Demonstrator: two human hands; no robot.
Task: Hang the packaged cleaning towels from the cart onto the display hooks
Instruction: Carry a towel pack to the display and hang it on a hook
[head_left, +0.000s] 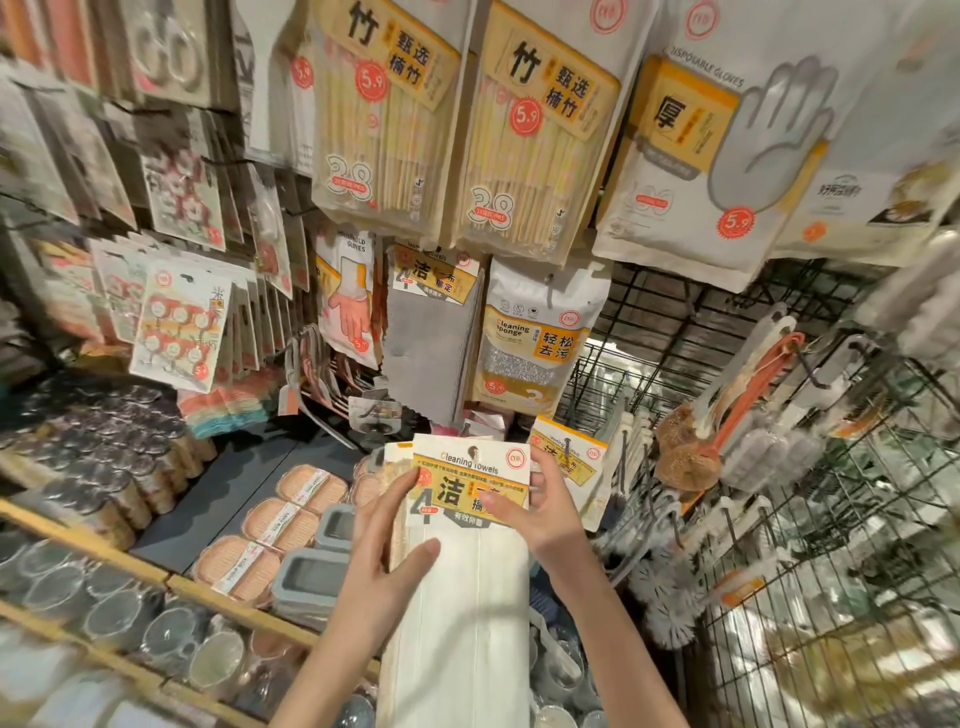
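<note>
I held a white pack of cleaning towels (462, 545) upright in front of me w/ both hands, low in the middle of the view. My left hand (384, 566) gripped its left edge, thumb lying across the white front, fingers reaching up to the yellow label. My right hand (540, 509) pinched the pack's top right corner, thumb on the label, fingers curled behind the card. Both hands were clamped on the pack, one per side. A 2nd pack edge showed just behind the first on its left; can't tell how many were stacked.

Straight above the pack hung a grey towel pack (431, 332) w/ the same yellow label. Right of that hung a cleaning sponge pack (530, 338), and left of it a household gloves pack (348, 296). Higher up, above the grey pack, were two bamboo chopstick packs (457, 124), w/ a disposable gloves pack (727, 145) to their right.

Just right of the pack in my hands, another yellow-label towel pack (571, 462) hung on a black wire grid (831, 597). Further right on that grid were brushes (691, 441) w/ orange and white handles.

Left of my pack, on a dark shelf (218, 499), lay peach soap boxes (280, 519) and grey containers (311, 582). Glass cups (109, 613) sat lower left of it.
</note>
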